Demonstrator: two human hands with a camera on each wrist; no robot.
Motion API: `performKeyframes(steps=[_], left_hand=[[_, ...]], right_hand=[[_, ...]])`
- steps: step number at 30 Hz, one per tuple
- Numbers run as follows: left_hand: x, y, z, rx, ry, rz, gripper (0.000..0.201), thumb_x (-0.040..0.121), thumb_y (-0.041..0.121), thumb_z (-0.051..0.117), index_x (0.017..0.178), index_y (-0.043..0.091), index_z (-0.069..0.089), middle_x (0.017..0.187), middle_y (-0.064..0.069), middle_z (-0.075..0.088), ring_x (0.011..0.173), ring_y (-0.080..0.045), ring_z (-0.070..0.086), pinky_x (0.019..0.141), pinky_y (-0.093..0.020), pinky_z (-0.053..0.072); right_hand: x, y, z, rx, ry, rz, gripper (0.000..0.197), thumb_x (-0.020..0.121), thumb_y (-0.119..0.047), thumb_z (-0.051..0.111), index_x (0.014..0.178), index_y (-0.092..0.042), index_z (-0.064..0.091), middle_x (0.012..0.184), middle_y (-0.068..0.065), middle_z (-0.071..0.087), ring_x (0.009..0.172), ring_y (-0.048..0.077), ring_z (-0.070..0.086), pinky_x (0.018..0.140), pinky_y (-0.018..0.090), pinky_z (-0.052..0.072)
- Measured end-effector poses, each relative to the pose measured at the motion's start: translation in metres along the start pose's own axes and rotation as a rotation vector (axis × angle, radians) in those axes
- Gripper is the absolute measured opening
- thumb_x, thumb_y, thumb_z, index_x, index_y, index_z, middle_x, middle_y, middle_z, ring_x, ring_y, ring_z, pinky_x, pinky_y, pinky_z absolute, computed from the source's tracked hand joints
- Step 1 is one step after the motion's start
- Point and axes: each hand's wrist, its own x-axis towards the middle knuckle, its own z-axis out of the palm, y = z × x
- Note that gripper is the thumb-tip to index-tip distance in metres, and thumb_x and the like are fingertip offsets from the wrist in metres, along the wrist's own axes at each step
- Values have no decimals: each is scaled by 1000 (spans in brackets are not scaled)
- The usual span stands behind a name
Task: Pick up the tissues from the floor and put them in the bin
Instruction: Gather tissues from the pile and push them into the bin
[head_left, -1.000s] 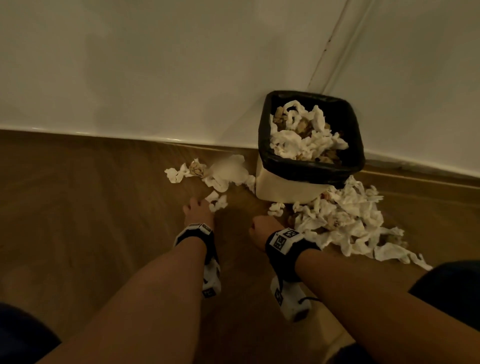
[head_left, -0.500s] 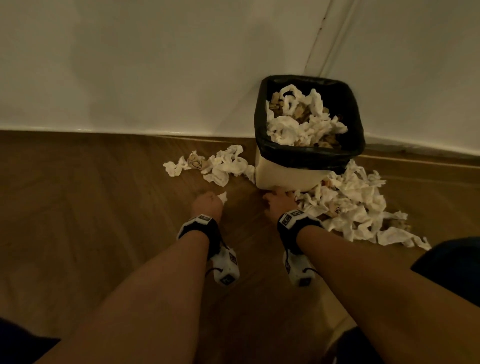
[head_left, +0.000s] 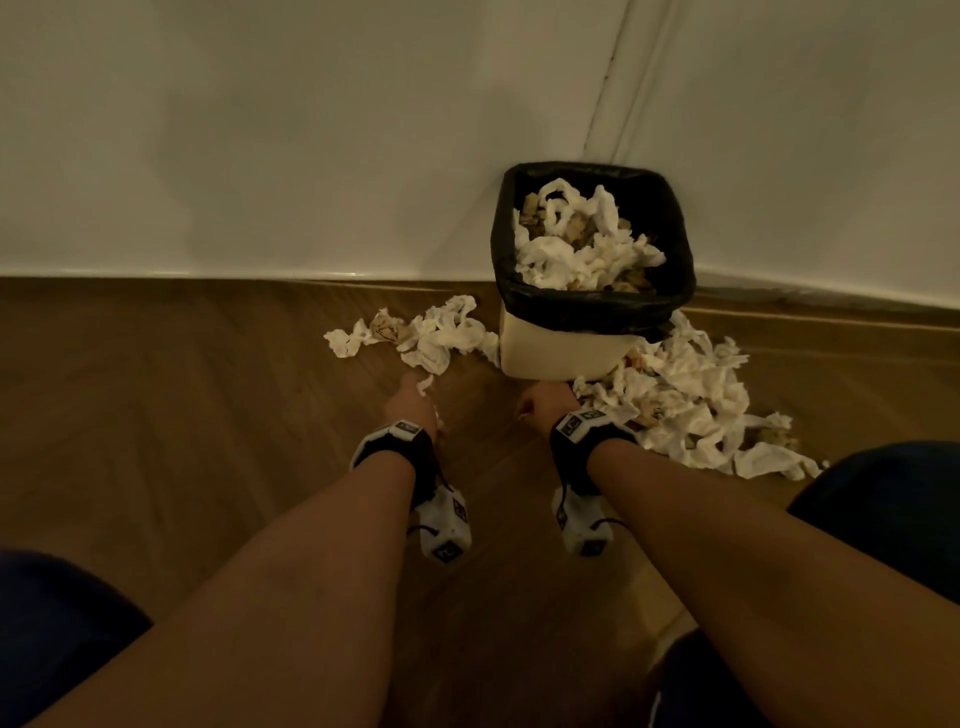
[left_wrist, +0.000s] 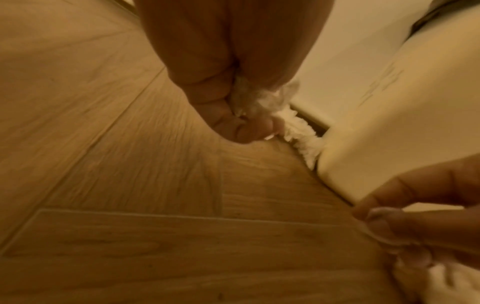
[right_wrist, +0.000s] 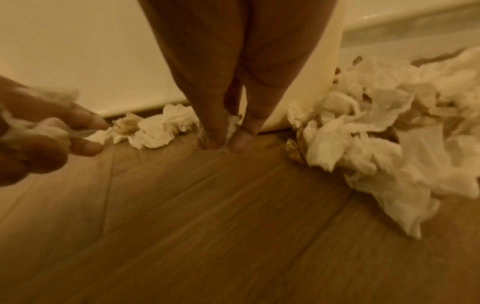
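Note:
A cream bin (head_left: 556, 351) with a black liner stands against the wall, heaped with crumpled tissues (head_left: 576, 249). One pile of white tissues (head_left: 441, 332) lies on the floor to its left, and a bigger pile (head_left: 685, 395) to its right. My left hand (head_left: 415, 400) is low over the floor below the left pile; its curled fingers (left_wrist: 223, 115) hold a small tissue (left_wrist: 259, 100). My right hand (head_left: 543, 402) is at the bin's front base, fingertips (right_wrist: 213, 142) down on the floor, pinching a small tissue scrap (right_wrist: 233, 123).
The wooden floor (head_left: 208, 441) meets a white wall with a skirting board (head_left: 260, 273) just behind the bin. My knees in dark cloth (head_left: 883, 499) frame the lower corners. The right pile spreads out towards my right knee.
Both hands moved forward toward the bin. The left hand closed round the small tissue below the left pile; the right hand reached the bin's base and pinched the scrap there.

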Motion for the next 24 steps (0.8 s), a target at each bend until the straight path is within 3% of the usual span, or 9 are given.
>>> performKeyframes(steps=[1, 3, 5, 8, 12, 16, 18, 21, 24], left_hand=[[-5, 3, 0, -46, 3, 25, 26, 99, 13, 36, 119, 11, 53, 105, -27, 57, 84, -36, 60, 72, -37, 51], [-11, 17, -2, 28, 4, 117, 29, 98, 9, 38, 122, 6, 54, 117, -26, 57, 102, -39, 57, 86, -41, 47], [-18, 35, -5, 199, -4, 163, 33, 99, 16, 38, 126, 3, 52, 126, -21, 55, 114, -37, 52, 94, -39, 41], [-34, 62, -10, 367, 15, 227, 45, 102, 31, 28, 131, 2, 47, 127, -22, 52, 117, -36, 50, 95, -39, 39], [-56, 98, -13, 244, 155, 269, 32, 99, 14, 33, 122, -5, 46, 128, -24, 49, 116, -35, 48, 94, -38, 39], [-77, 136, -20, 44, 185, 198, 31, 92, 8, 47, 123, 7, 48, 138, -20, 35, 120, -37, 45, 99, -37, 38], [-88, 154, -23, 26, 132, 226, 35, 92, 7, 45, 126, 11, 49, 141, -18, 29, 118, -37, 46, 100, -35, 38], [-103, 185, -26, 48, 93, 336, 38, 92, 3, 42, 129, 11, 49, 142, -20, 26, 119, -35, 44, 101, -29, 36], [-115, 213, -32, 80, 65, 463, 42, 92, -1, 38, 132, 9, 46, 141, -21, 32, 122, -35, 42, 101, -29, 35]], right_hand=[[-4, -2, -5, 13, 5, -8, 27, 95, -12, 51, 116, -7, 66, 129, 11, 58, 119, 27, 53, 99, 31, 39], [-14, -8, -14, 57, 22, -16, 26, 95, -11, 49, 116, -6, 64, 127, 13, 58, 117, 28, 53, 96, 30, 40], [-26, -15, -25, 110, 49, -25, 25, 95, -10, 49, 114, -5, 65, 122, 15, 60, 112, 30, 56, 93, 31, 43], [-44, -25, -41, 186, 81, -36, 24, 95, -14, 51, 110, -3, 67, 114, 17, 65, 103, 32, 61, 91, 34, 47], [-71, -33, -71, 333, 229, -56, 21, 93, -14, 56, 102, 1, 68, 106, 19, 67, 100, 32, 63, 92, 36, 50], [-99, -33, -102, 529, 347, -102, 20, 92, -10, 57, 105, -1, 69, 107, 18, 67, 98, 29, 65, 88, 33, 54], [-113, -29, -119, 512, 406, -141, 20, 92, -9, 55, 104, -1, 69, 109, 18, 67, 103, 29, 63, 92, 34, 51], [-126, -18, -147, 376, 510, -145, 29, 91, -1, 48, 111, -7, 68, 126, 15, 59, 121, 27, 52, 102, 30, 41], [-136, -2, -174, 254, 571, -122, 38, 90, 2, 43, 116, -12, 67, 131, 12, 57, 120, 26, 52, 98, 25, 40]])
